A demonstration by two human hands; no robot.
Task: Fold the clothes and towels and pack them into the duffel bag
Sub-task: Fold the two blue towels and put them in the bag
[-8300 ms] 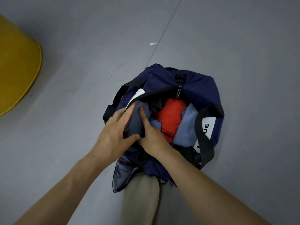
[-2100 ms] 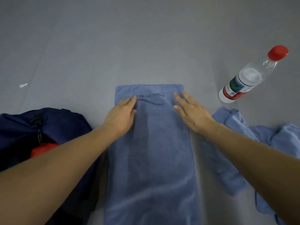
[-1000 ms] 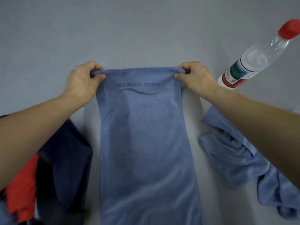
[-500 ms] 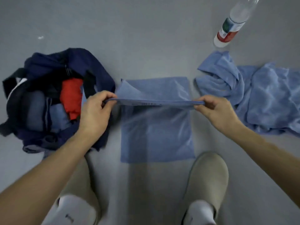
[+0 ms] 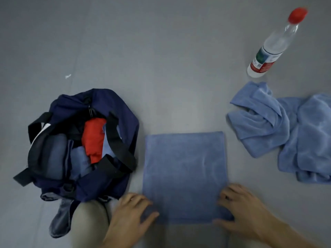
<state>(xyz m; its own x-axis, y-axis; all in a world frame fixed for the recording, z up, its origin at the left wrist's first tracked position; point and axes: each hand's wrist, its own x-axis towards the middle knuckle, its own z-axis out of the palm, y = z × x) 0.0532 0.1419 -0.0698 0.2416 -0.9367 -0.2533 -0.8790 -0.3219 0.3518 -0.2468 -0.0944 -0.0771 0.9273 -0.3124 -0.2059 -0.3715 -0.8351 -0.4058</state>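
Observation:
A blue towel [image 5: 184, 172], folded in half, lies flat on the grey floor in front of me. My left hand [image 5: 130, 217] grips its near left corner, thumb on top. My right hand [image 5: 240, 212] holds the near right corner with curled fingers. To the left stands the open navy duffel bag [image 5: 125, 122] with black straps. Inside it are a red garment [image 5: 93, 136] and grey and light blue folded pieces. A second blue towel [image 5: 286, 136] lies crumpled on the floor at the right.
A clear plastic bottle [image 5: 268, 51] with a red cap stands at the back right, just beyond the crumpled towel. My beige trouser leg [image 5: 89, 221] is beside the bag's near end. A small white scrap [image 5: 68, 76] lies on the floor behind the bag.
Both hands have brought the towel's far edge back to the near edge and lowered it. The towel, held up half a second ago, now lies flat and doubled.

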